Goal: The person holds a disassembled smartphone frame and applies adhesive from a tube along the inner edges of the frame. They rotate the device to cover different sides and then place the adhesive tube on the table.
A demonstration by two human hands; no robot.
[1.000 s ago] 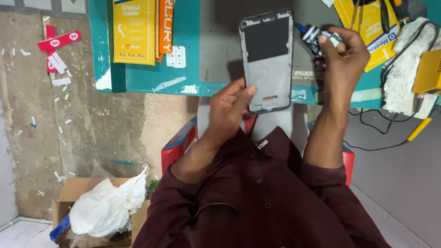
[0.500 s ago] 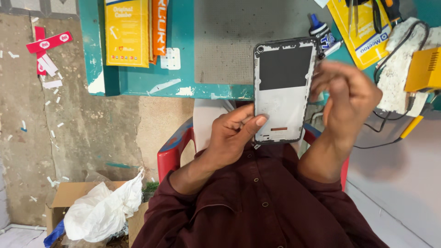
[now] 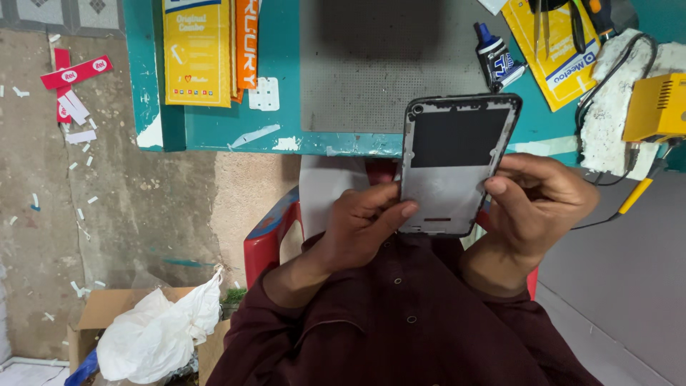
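Both hands hold 1 thing between them — a phone frame (image 3: 454, 164) with its inner side up. The left hand (image 3: 361, 225) has its grip closed on the frame's lower left edge, thumb lying across the pale metal near the bottom. The right hand (image 3: 539, 200) clasps the right edge, thumb tip pressed on the rim and the fingers curled behind. The frame sits in the air in front of the person's chest, its upper end over the front edge of the teal surface (image 3: 282, 132), not resting on it.

Its long axis runs almost straight away from the person, tilted slightly rightward at the far end. The camera hole sits at the far left corner; a short dark slot lies near the end closest to the body. The frame is a flat rounded rectangle: a matte black panel fills the far half, dull grey metal the near half, and the black rim looks rough with glue residue.

Beyond it lies a grey textured mat (image 3: 371, 64). A small glue bottle (image 3: 494, 57) with a blue cap lies just right of the mat. A yellow boxy tool (image 3: 657, 107) sits at the right edge, yellow packets (image 3: 196, 50) at the left.
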